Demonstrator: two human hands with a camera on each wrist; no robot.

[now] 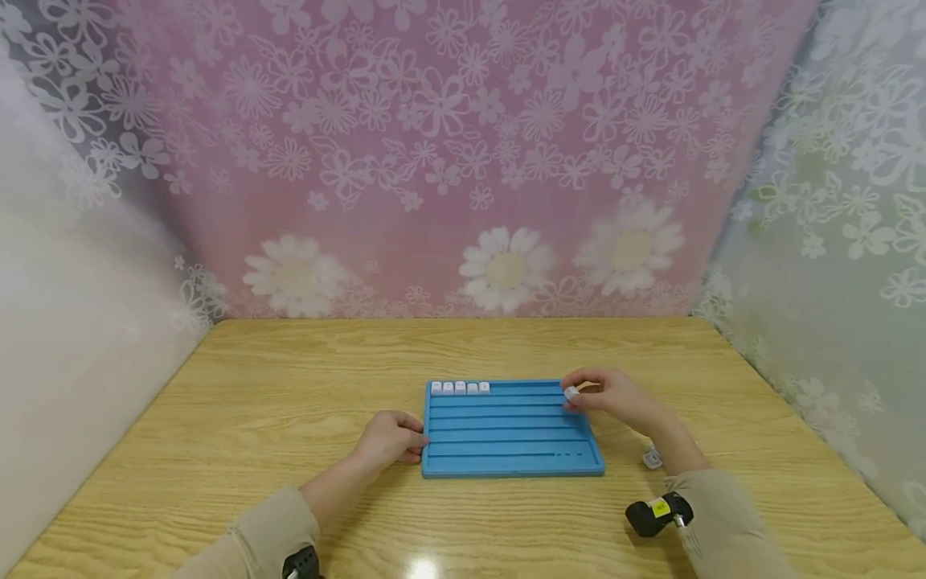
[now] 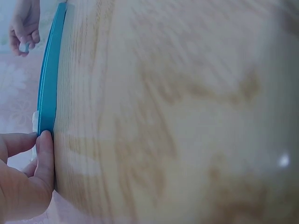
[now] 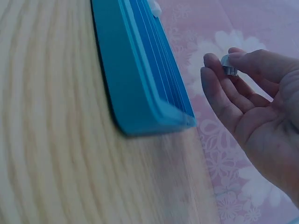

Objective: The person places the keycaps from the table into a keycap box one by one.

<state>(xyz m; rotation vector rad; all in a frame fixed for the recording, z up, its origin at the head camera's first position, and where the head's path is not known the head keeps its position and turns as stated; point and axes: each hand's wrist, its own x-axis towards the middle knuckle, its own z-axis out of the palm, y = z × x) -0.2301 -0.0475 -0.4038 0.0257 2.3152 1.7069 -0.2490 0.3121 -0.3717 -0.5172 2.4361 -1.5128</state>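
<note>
A blue tray [image 1: 499,435] with long parallel ridges lies flat on the table. Several white keycaps [image 1: 460,388] stand side by side at the left end of its far row. My left hand [image 1: 389,438] holds the tray's left edge, and the left wrist view shows thumb and finger meeting at the rim. Above the tray's far right corner, my right hand [image 1: 615,396] pinches one white keycap [image 3: 230,65] between thumb and fingers. Dark marks show on that keycap's side, but I cannot read them.
More white keycaps [image 1: 653,458] lie on the wooden table [image 1: 304,378] to the right of the tray, partly behind my right forearm. A flowered pink curtain [image 1: 405,185] hangs along the far edge, with pale flowered cloth at both sides.
</note>
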